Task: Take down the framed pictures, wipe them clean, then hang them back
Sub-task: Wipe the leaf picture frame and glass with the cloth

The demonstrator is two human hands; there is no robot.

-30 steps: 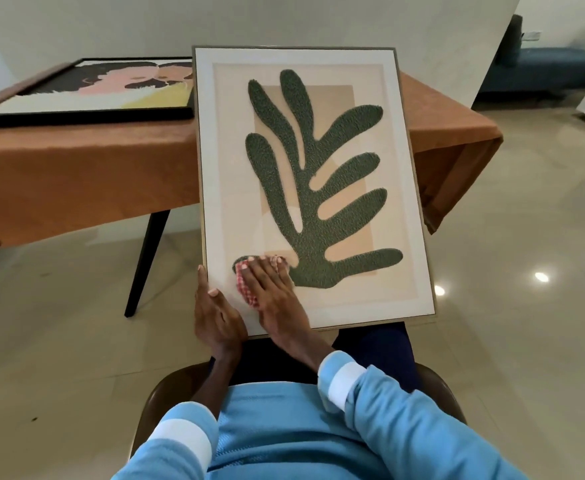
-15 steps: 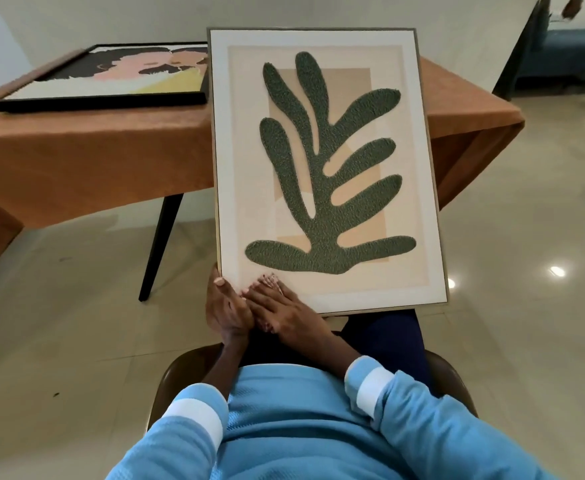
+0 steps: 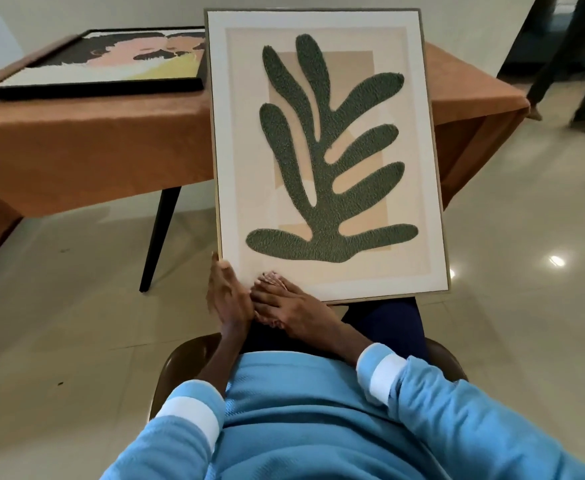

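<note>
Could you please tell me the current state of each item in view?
leaf picture: off the wall, propped tilted on the lap.
portrait picture: lying flat on the table.
left hand: grips the leaf picture's lower left corner.
right hand: fingers flat on its lower edge.

right hand (image 3: 291, 306) has slid down and left, off the base of the green leaf to the bottom border of the leaf picture (image 3: 322, 150). fingers flat, now lying against the left hand (image 3: 228, 292) at the lower left corner. pink checked cloth (image 3: 270, 277), plainly seen under the fingers a second ago, now only a sliver at the fingertips. walking person's legs (image 3: 568, 74) have come in at top right.
</note>
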